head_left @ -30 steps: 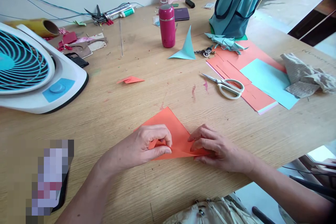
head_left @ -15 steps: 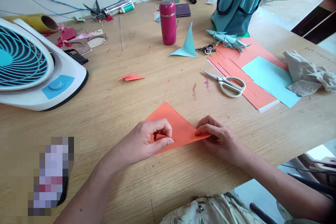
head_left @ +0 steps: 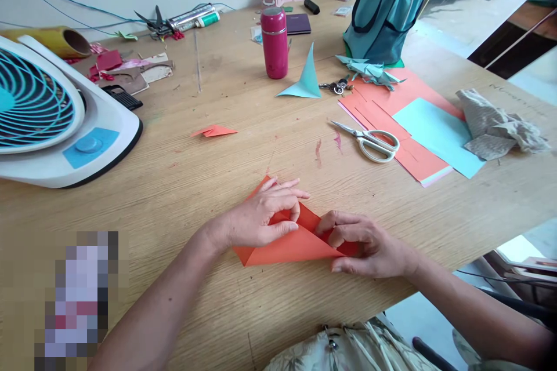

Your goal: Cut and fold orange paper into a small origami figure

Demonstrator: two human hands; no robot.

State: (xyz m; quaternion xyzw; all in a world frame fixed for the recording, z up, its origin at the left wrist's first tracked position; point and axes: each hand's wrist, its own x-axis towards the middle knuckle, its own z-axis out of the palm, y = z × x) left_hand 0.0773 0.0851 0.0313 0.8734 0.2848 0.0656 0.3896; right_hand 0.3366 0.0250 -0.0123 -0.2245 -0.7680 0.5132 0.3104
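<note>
A sheet of orange paper (head_left: 282, 246) lies on the wooden table in front of me, its near part raised as a loose flap over the rest. My left hand (head_left: 272, 214) rests across the sheet, thumb and forefinger pinching the flap's upper edge while the other fingers stretch over the far part. At the right-hand corner, my right hand (head_left: 363, 243) grips the paper, fingers inside the fold and thumb at the outer side. The hands cover part of the sheet. Farther off lies a small folded orange paper piece (head_left: 215, 130).
Scissors (head_left: 368, 142) lie right of the sheet, beside stacked orange and blue paper (head_left: 439, 133). Behind stand a pink flask (head_left: 275, 46), a folded blue paper piece (head_left: 304, 82) and a teal bag (head_left: 383, 17). A fan (head_left: 96, 139) stands left; a pixelated object (head_left: 78, 301) lies nearer.
The near part of the orange paper has been lifted and folded over. My left hand has shifted right and up with its fingers spreading; my right hand has moved its fingers inside the fold.
</note>
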